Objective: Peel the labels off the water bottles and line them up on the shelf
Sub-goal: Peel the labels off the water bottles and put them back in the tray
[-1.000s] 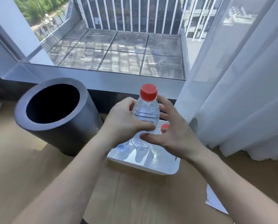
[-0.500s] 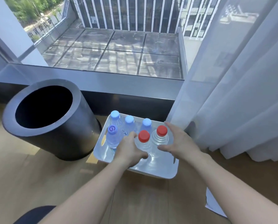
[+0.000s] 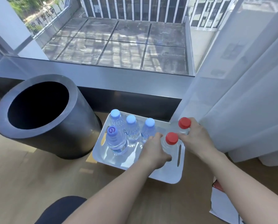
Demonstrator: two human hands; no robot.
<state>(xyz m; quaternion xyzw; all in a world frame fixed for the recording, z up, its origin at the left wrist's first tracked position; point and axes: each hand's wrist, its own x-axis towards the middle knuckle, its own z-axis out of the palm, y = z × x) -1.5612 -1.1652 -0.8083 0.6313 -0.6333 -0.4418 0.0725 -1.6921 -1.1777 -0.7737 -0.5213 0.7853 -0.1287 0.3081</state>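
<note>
Fingers of left hand are wrapped round near red-capped bottle; far red-capped bottle, just beyond, is gripped by right hand. Both stand upright in tray.

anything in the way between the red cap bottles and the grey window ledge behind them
Nothing visible on the way up to the ledge. Only the curtain hangs close beside the far red-capped bottle in the right hand.
</note>
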